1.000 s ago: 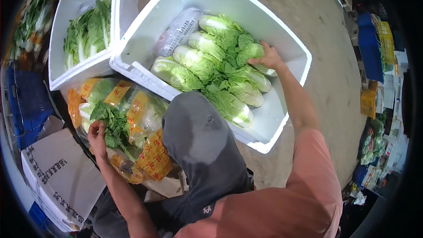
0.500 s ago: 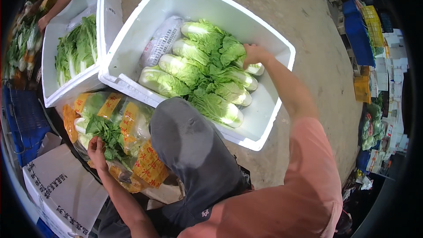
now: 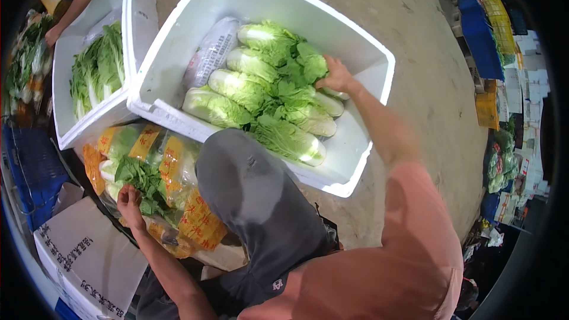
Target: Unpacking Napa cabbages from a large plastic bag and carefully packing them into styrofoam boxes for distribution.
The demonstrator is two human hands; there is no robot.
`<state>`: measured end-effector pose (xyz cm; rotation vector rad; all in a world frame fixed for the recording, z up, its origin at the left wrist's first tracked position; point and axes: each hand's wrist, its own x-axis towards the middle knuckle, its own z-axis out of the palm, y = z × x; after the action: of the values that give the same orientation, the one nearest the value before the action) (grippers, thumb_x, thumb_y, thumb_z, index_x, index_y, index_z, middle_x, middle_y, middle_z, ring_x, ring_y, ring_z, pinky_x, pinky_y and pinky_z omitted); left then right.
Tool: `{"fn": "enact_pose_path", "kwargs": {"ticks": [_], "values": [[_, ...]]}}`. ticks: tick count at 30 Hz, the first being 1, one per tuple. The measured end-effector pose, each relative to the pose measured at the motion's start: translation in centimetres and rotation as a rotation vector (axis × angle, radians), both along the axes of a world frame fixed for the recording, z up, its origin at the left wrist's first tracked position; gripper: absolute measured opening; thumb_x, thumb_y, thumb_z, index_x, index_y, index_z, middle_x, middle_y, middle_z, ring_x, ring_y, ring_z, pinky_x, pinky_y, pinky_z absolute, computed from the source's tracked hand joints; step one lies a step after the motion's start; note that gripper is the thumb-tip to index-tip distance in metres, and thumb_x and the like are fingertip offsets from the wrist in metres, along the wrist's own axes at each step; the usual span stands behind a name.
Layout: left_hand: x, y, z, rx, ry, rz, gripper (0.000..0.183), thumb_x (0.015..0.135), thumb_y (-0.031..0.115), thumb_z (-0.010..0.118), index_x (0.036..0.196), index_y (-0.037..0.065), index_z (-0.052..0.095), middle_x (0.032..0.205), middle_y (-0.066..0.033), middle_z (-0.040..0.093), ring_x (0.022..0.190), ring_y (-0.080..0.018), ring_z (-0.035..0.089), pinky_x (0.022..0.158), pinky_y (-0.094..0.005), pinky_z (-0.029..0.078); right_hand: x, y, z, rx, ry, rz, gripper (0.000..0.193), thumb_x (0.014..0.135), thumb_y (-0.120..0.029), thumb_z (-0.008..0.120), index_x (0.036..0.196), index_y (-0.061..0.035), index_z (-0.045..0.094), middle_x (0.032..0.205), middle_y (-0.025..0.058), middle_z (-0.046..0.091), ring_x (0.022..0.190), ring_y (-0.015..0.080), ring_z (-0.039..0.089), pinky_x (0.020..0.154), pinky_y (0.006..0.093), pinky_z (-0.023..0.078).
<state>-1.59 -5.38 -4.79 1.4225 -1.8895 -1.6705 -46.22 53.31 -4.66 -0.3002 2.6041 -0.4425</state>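
Note:
Inside a large white foam box point(image 3: 178, 32), several heads of Chinese cabbage point(image 3: 237, 90) lie in two rows, with their leafy ends meeting in the middle. My right hand point(image 3: 335, 76) reaches in at the box's right end. It is closed on a Chinese cabbage point(image 3: 336, 93) in the right-hand row, partly hidden beneath the hand. At lower left, my left hand point(image 3: 130, 202) hangs with loosely bent fingers and nothing visible in it. It is beside dark green leaves point(image 3: 145, 181) on a clear plastic bag with orange print point(image 3: 200, 219), which has pale cabbages in it.
A wrapped bundle point(image 3: 213, 53) lies at the box's left end. Another foam box point(image 3: 126, 29) with leafy greens point(image 3: 98, 71) stands to the left, where another person's hand point(image 3: 53, 35) rests at its rim. My grey-trousered knee point(image 3: 237, 172) overlaps the near rim. Nearby are a blue crate point(image 3: 38, 169) and white carton point(image 3: 89, 255).
My right hand has shifted slightly left over the cabbages, with its fingers and thumb now more visible. My left hand has hardly moved. The whole view has shifted a little.

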Motion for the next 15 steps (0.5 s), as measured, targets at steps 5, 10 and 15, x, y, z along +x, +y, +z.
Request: {"fn": "enact_pose_path", "kwargs": {"ticks": [5, 10, 15], "values": [[4.1, -2.3, -3.2, 0.006, 0.041, -0.009, 0.023, 0.096, 0.018, 0.068, 0.113, 0.004, 0.063, 0.089, 0.0011, 0.063, 0.072, -0.0082, 0.056, 0.063, -0.0226, 0.045, 1.8, -7.3, 0.6, 0.167, 0.000, -0.019, 0.099, 0.070, -0.044, 0.080, 0.151, -0.0109, 0.034, 0.145, 0.0225, 0.045, 0.132, 0.0418, 0.045, 0.110, 0.0475, 0.039], [0.7, -0.9, -4.5, -0.258, -0.103, -0.051, 0.022, 0.089, 0.020, 0.072, 0.100, 0.001, 0.069, 0.094, -0.0074, 0.070, 0.087, -0.0163, 0.063, 0.081, -0.0305, 0.050, 2.2, -5.0, 1.4, 0.016, 0.026, -0.094, 0.068, 0.068, -0.048, 0.080, 0.126, -0.0155, 0.063, 0.121, 0.0189, 0.064, 0.116, 0.0372, 0.060, 0.097, 0.0482, 0.049], [-1.3, -1.2, -3.5, -0.517, -0.353, 0.131, 0.024, 0.086, 0.017, 0.065, 0.101, 0.000, 0.069, 0.094, -0.0192, 0.072, 0.090, -0.0316, 0.070, 0.083, -0.0397, 0.054, 2.8, -1.5, -3.1, 0.134, 0.430, -0.009, 0.092, 0.069, -0.034, 0.076, 0.152, -0.0227, 0.038, 0.139, 0.0207, 0.047, 0.127, 0.0413, 0.046, 0.108, 0.0493, 0.039]]}}
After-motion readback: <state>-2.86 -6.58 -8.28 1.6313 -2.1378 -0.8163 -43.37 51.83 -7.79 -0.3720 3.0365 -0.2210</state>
